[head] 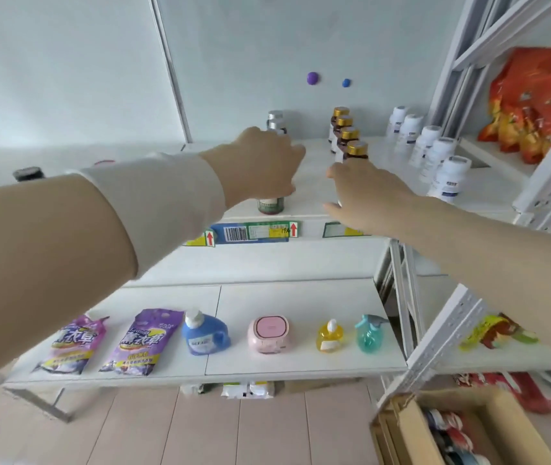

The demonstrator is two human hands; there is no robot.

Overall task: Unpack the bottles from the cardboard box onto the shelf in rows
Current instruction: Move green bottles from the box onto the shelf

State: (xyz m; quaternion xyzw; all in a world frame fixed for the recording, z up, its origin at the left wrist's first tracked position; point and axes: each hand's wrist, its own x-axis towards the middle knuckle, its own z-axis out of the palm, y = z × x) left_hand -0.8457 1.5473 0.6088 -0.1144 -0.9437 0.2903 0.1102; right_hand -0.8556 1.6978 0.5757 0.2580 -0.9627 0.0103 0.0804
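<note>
My left hand reaches over the upper shelf and is closed around the top of a small green-labelled bottle that stands near the shelf's front edge. Behind it are silver-capped bottles. My right hand hovers just in front of a row of brown gold-capped bottles, fingers spread; whether it holds anything is hidden. A row of white bottles runs along the right. The cardboard box sits on the floor at bottom right with several bottles inside.
The lower shelf holds purple detergent pouches, a blue bottle, a pink box, a yellow bottle and a teal sprayer. A white rack with orange snack bags stands at right.
</note>
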